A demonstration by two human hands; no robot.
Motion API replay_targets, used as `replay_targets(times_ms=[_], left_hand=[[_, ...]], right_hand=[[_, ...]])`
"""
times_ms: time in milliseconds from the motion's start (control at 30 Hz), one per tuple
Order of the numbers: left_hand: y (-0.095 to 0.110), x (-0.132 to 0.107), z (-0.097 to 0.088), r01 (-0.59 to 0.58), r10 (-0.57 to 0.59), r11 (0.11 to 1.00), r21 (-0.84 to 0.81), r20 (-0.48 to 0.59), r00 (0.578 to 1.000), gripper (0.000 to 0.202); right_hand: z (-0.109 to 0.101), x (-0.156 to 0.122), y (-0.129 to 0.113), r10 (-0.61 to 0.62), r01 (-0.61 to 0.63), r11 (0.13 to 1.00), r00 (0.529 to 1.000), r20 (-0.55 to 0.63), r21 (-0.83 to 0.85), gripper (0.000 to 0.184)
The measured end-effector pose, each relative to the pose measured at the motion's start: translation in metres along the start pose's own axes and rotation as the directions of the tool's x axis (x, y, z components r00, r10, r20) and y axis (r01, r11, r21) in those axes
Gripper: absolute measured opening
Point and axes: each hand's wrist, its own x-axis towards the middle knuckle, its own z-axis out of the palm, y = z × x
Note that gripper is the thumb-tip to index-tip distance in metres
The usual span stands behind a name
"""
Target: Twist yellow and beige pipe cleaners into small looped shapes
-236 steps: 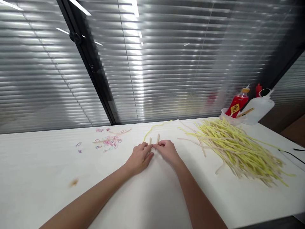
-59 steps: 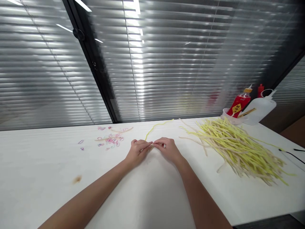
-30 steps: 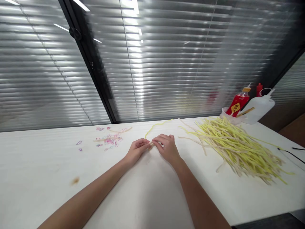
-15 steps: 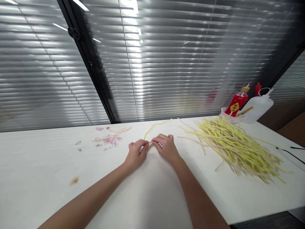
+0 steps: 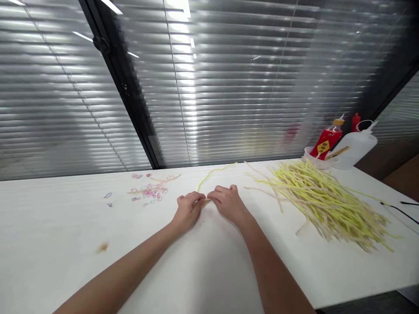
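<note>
Both hands rest together on the white table [image 5: 65, 244] near its middle. My left hand [image 5: 188, 210] and my right hand [image 5: 227, 203] have curled fingers that pinch a short beige strip [image 5: 206, 200] between them. A long yellow-green strip [image 5: 214, 172] lies on the table just beyond my fingers, curving toward the window. To the left of my hands lies a scatter of small pink and purple rubber bands [image 5: 149, 192].
A big heap of yellow and beige strips [image 5: 324, 198] covers the table's right part. Behind it stand a small clear tub [image 5: 316, 161], a red bottle [image 5: 325, 141] and a white squeeze bottle [image 5: 356, 146]. A black cable [image 5: 401, 210] lies far right. Blinds back the table.
The two beige strip ends that stood up between my hands eight seconds ago are now folded down under my fingers. My hands have shifted only slightly.
</note>
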Motion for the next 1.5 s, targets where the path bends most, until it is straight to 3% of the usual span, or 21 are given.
replay_targets(times_ms=[167, 300, 500, 633, 833, 1133, 1333, 1500], left_hand=[[0.000, 0.000, 0.001, 0.023, -0.024, 0.997, 0.071, 0.016, 1.000, 0.026], [-0.003, 0.002, 0.001, 0.022, -0.021, 0.999, 0.023, -0.014, 1.000, 0.021], [-0.001, 0.001, -0.001, 0.004, -0.004, 0.999, -0.032, -0.003, 1.000, 0.021], [0.004, -0.001, -0.002, -0.034, 0.033, 0.999, 0.023, 0.057, 0.998, 0.019], [0.005, -0.002, -0.001, -0.015, 0.012, 0.996, 0.087, 0.032, 0.999, 0.022], [0.008, -0.002, 0.011, -0.004, -0.030, 0.955, 0.298, 0.111, 0.993, 0.054], [0.017, 0.003, 0.020, 0.031, -0.069, 0.921, 0.389, 0.084, 0.994, 0.030], [0.016, 0.002, 0.016, 0.061, -0.107, 0.899, 0.434, 0.082, 0.991, 0.026]], right_hand=[[0.001, 0.000, -0.002, 0.015, -0.015, 1.000, 1.000, 0.022, -0.020, 0.025], [0.004, -0.003, 0.004, 0.106, -0.099, 0.981, 0.994, -0.031, 0.168, 0.020], [0.006, -0.003, 0.019, 0.304, -0.240, 0.865, 0.949, -0.080, 0.440, 0.018], [0.009, -0.004, 0.022, 0.347, -0.307, 0.878, 0.937, -0.047, 0.368, 0.020], [0.010, -0.007, 0.026, 0.416, -0.414, 0.899, 0.909, 0.019, 0.143, 0.024], [0.007, -0.008, 0.027, 0.385, -0.395, 0.905, 0.918, 0.092, 0.158, 0.026], [0.008, -0.008, 0.026, 0.387, -0.392, 0.911, 0.920, 0.058, 0.132, 0.023], [0.011, -0.011, 0.027, 0.412, -0.406, 0.903, 0.911, -0.011, 0.140, 0.022]])
